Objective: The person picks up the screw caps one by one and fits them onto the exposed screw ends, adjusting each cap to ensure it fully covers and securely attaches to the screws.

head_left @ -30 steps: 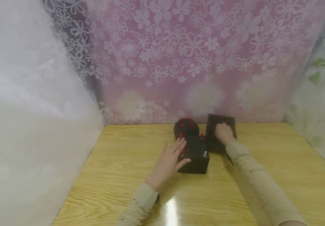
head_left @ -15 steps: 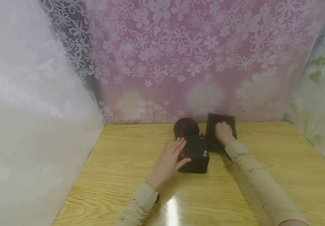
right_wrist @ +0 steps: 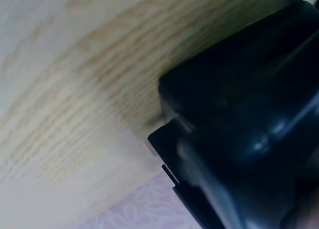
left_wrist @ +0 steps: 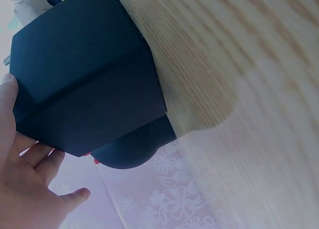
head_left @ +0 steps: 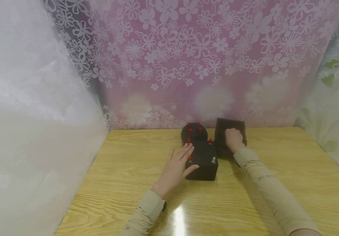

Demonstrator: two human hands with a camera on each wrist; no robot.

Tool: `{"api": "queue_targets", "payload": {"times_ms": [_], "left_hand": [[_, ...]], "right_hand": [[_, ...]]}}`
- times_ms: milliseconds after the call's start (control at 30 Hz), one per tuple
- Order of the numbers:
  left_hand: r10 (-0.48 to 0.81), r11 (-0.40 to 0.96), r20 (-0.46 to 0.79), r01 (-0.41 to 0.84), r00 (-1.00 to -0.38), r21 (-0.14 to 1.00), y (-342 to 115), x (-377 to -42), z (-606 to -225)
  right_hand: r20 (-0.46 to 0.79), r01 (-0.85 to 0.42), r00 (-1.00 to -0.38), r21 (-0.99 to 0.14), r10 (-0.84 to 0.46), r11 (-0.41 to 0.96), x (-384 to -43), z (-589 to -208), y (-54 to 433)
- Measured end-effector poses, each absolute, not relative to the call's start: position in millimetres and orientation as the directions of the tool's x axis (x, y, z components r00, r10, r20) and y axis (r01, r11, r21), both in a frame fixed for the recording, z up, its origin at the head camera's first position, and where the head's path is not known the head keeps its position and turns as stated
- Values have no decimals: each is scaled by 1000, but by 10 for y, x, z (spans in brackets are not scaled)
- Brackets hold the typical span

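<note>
My left hand point(head_left: 171, 171) rests with straight fingers on the left side of a black box point(head_left: 202, 172), thumb along its near edge. Red knobs point(head_left: 210, 141) stand on some of the box's corners, and a pale switch-like piece point(head_left: 214, 160) on the near right one. In the left wrist view the fingers point(left_wrist: 49, 165) lie at the edge of that same box point(left_wrist: 82, 97). My right hand point(head_left: 234, 139) reaches into an open black bin point(head_left: 220, 149), its fingers hidden inside; I cannot tell what they hold. The bin's dark side point(right_wrist: 229, 97) fills much of the right wrist view.
Behind the box stands a round black piece point(head_left: 194, 137) with several red knobs on top. All of it sits on a wood-grain table point(head_left: 122, 170) near the back edge, against a pink flowered curtain point(head_left: 169, 65). A white sheet point(head_left: 39, 131) hangs at the left.
Very little differs. My right hand shifts slightly within the bin, while the left hand, the box and the round piece stay in place.
</note>
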State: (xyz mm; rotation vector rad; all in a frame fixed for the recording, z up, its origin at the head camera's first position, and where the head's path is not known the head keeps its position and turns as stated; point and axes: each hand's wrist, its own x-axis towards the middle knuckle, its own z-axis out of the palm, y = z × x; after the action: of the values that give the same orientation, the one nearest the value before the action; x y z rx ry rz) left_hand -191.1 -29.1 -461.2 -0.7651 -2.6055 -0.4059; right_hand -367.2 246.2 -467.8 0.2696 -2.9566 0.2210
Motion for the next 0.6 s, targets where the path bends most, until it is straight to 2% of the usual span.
{"api": "queue_targets", "payload": {"times_ms": [200, 600], "left_hand": [[453, 808, 441, 566, -775, 164, -288, -1902, -4593], [453, 809, 440, 565, -775, 162, -288, -1894, -4585]], "right_hand": [[183, -209, -966, -137, -183, 968, -3692, -4716, 2471], [343, -314, -909, -184, -239, 931, -3553, -4659, 2440]]}}
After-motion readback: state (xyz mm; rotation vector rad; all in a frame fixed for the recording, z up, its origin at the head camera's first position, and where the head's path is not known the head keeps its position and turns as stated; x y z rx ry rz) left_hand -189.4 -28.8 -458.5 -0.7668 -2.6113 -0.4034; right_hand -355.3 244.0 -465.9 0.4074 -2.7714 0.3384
